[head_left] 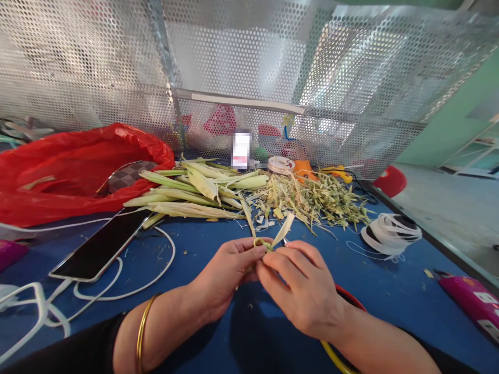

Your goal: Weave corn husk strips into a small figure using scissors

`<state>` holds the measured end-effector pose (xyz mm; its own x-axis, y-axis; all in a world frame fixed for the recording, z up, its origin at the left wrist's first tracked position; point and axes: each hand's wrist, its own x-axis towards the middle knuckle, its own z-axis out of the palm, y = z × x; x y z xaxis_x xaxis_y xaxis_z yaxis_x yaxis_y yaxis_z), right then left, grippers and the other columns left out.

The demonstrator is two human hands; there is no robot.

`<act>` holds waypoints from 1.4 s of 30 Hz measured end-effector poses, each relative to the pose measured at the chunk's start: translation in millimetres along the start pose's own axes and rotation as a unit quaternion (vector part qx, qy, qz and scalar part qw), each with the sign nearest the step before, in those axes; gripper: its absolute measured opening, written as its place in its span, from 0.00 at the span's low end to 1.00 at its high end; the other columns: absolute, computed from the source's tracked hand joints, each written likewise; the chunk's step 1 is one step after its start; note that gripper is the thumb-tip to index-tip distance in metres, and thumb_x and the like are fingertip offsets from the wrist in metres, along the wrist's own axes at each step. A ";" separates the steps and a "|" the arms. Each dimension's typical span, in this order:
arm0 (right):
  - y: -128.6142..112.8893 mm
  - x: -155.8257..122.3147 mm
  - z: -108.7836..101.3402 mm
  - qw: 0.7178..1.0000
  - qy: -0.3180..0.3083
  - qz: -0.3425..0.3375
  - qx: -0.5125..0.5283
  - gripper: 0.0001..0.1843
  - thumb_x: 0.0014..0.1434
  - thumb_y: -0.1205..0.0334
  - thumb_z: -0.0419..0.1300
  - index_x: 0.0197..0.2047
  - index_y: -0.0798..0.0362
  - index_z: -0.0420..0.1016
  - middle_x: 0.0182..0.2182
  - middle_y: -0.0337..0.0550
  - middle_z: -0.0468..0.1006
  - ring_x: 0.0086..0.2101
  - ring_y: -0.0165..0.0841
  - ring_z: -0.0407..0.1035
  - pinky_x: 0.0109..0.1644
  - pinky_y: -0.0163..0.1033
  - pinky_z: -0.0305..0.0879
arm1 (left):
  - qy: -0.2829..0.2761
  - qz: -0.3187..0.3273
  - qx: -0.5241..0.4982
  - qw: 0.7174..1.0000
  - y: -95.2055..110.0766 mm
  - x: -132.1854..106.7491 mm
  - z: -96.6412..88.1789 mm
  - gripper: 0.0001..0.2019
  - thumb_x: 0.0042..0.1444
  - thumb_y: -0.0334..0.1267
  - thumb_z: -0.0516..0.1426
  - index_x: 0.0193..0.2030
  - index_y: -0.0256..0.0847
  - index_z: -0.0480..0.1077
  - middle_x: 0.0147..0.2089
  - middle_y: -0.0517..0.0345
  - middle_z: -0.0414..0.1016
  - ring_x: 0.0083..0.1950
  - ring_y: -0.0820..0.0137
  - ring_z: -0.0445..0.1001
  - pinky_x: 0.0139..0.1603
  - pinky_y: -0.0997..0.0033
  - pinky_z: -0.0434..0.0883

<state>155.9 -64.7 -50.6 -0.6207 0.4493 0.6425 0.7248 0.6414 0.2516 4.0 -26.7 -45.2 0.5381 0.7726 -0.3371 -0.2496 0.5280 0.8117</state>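
Note:
Both hands meet low in the middle over a blue table (187,259). My left hand (228,272) and my right hand (298,283) pinch a pale green leaf strip (273,239) that is bent into a small loop, its ends sticking up between the fingertips. The fingers of both hands are closed on it. A gold bangle (142,330) sits on my left wrist. Beyond the hands lies a pile of long green leaves (195,192) and a heap of cut scraps (315,200).
A red plastic bag (70,166) lies at the left, a phone (105,244) with white cables (117,291) beside it. A spool of white string (390,234) sits at the right, a pink object (473,301) near the right edge. A perforated metal screen (249,72) closes the back.

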 end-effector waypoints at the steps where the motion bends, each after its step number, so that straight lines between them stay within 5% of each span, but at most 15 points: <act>1: -1.3 1.0 0.5 1.000 -0.011 -0.029 -0.002 0.11 0.60 0.70 0.51 0.42 0.55 0.75 0.35 0.45 0.78 0.36 0.36 0.69 0.50 0.46 0.58 | 0.007 0.000 -0.009 1.000 0.1 0.0 0.3 0.14 0.50 0.38 0.62 0.44 0.36 0.74 0.34 0.53 0.77 0.32 0.74 0.73 0.33 0.78 0.68; 6: -8.6 2.2 6.0 0.993 -0.065 -0.095 -0.029 0.12 0.61 0.69 0.49 0.40 0.56 0.74 0.32 0.45 0.74 0.32 0.36 0.67 0.50 0.48 0.58 | 0.026 -0.018 -0.021 0.999 -0.9 0.5 2.0 0.13 0.45 0.36 0.65 0.38 0.36 0.75 0.29 0.57 0.75 0.27 0.77 0.70 0.30 0.81 0.65; 11: -8.1 0.3 6.1 0.994 -0.050 -0.100 -0.018 0.13 0.60 0.70 0.49 0.36 0.54 0.75 0.29 0.44 0.74 0.31 0.35 0.66 0.49 0.47 0.59 | 0.014 -0.018 -0.008 1.000 -4.4 1.6 1.7 0.14 0.47 0.37 0.64 0.42 0.36 0.74 0.31 0.55 0.77 0.29 0.76 0.72 0.31 0.79 0.66; 13: -5.4 0.9 4.0 0.998 -0.014 -0.044 0.035 0.12 0.61 0.71 0.49 0.36 0.55 0.74 0.28 0.42 0.74 0.30 0.33 0.66 0.49 0.45 0.58 | 0.013 -0.014 0.000 1.000 -4.1 1.9 1.4 0.16 0.47 0.37 0.64 0.44 0.36 0.74 0.33 0.53 0.78 0.31 0.73 0.73 0.32 0.77 0.67; 16: 0.7 3.5 1.2 0.980 0.023 0.134 0.147 0.08 0.60 0.70 0.53 0.33 0.53 0.72 0.28 0.40 0.74 0.30 0.31 0.67 0.46 0.42 0.60 | 0.019 0.011 0.034 0.999 -0.6 2.7 0.2 0.17 0.48 0.38 0.63 0.45 0.35 0.75 0.36 0.50 0.78 0.35 0.69 0.75 0.38 0.72 0.70; 21: 11.5 7.8 2.6 0.871 0.018 0.382 0.308 0.09 0.57 0.67 0.57 0.25 0.52 0.67 0.24 0.38 0.70 0.28 0.30 0.66 0.34 0.35 0.62 | 0.018 0.020 0.093 0.995 6.3 4.5 -4.0 0.15 0.51 0.39 0.61 0.45 0.37 0.75 0.40 0.49 0.79 0.36 0.68 0.78 0.42 0.70 0.71; 25: 14.6 7.2 5.4 0.830 0.017 0.434 0.351 0.07 0.55 0.67 0.57 0.25 0.53 0.68 0.24 0.38 0.71 0.26 0.28 0.64 0.32 0.33 0.61 | 0.005 0.011 0.104 0.994 7.9 5.0 -5.9 0.13 0.53 0.38 0.60 0.45 0.37 0.76 0.40 0.49 0.80 0.36 0.69 0.78 0.42 0.71 0.71; 33: 10.6 8.2 8.2 0.790 -0.009 0.484 0.377 0.08 0.54 0.64 0.57 0.24 0.53 0.66 0.21 0.35 0.70 0.23 0.27 0.62 0.27 0.32 0.59 | 0.019 0.021 0.134 0.991 9.2 3.6 -5.4 0.15 0.50 0.40 0.62 0.44 0.36 0.76 0.40 0.50 0.79 0.37 0.69 0.77 0.43 0.72 0.71; 38: 18.4 4.5 10.8 0.816 -0.031 0.455 0.355 0.04 0.57 0.64 0.57 0.31 0.53 0.70 0.22 0.35 0.70 0.24 0.28 0.64 0.29 0.33 0.62 | 0.084 0.017 0.128 0.988 11.5 6.6 -7.3 0.13 0.48 0.37 0.63 0.41 0.35 0.76 0.32 0.52 0.79 0.30 0.72 0.76 0.35 0.74 0.71; 42: 35.9 2.4 8.5 0.935 0.014 0.245 0.254 0.15 0.57 0.68 0.58 0.49 0.52 0.70 0.41 0.47 0.74 0.40 0.34 0.70 0.45 0.41 0.66 | 0.099 0.018 0.092 0.991 13.5 7.6 -10.4 0.09 0.48 0.36 0.63 0.36 0.34 0.76 0.28 0.54 0.77 0.27 0.74 0.74 0.33 0.77 0.71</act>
<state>177.9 -35.4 -46.1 -0.2384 0.7553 0.6104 0.6797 0.5787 -0.4506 -3.7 -10.0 -41.8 0.3590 0.8531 -0.3787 -0.1050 0.4401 0.8918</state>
